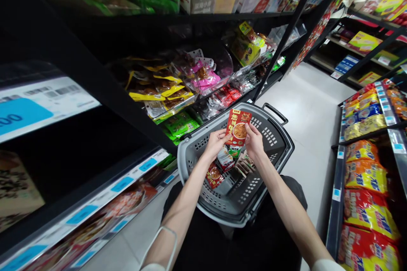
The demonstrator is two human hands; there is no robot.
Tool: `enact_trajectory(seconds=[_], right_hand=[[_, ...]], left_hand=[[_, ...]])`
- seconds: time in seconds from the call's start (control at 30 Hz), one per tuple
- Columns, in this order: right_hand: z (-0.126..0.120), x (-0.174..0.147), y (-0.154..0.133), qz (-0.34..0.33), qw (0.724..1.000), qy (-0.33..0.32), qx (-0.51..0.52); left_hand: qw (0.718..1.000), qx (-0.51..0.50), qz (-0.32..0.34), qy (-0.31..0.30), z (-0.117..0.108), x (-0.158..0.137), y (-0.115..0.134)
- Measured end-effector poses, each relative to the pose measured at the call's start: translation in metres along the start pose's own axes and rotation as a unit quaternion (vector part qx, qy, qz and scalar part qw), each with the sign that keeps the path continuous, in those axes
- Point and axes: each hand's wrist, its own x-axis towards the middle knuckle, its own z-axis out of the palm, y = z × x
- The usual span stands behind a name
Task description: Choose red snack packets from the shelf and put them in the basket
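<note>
A red snack packet (238, 129) with yellow lettering and a picture of a bowl of food is held upright over the grey shopping basket (203, 207). My left hand (216, 143) pinches its lower left edge, while my right hand (254, 139) grips the right edge. Inside the basket, below my hands, lie another red packet (214, 175), a white and red packet (225, 160), a green packet (235, 151) partly covered by the held one, and brown and white packets (244, 164). The basket sits between my legs, its handle (276, 113) folded down at the far side.
Shelves on the left hold yellow-edged snack bags (159, 84), pink packs (205, 75) and green packs (181, 125). A black shelf post (104, 80) stands close by. To the right, a rack carries noodle bags (369, 207). Pale floor tiles (305, 123) run between them.
</note>
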Motion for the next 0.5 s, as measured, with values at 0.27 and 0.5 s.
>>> enact_trajectory(seconds=[0.27, 0.5], right_hand=[[-0.0014, 0.0008, 0.0004, 0.012, 1.000, 0.000, 0.007], [0.0008, -0.0007, -0.0012, 0.017, 1.000, 0.004, 0.019]], left_hand=[[1.000, -0.006, -0.010, 0.011, -0.0008, 0.0005, 0.0001], [1.000, -0.007, -0.016, 0.010, 0.0020, -0.0025, 0.0052]])
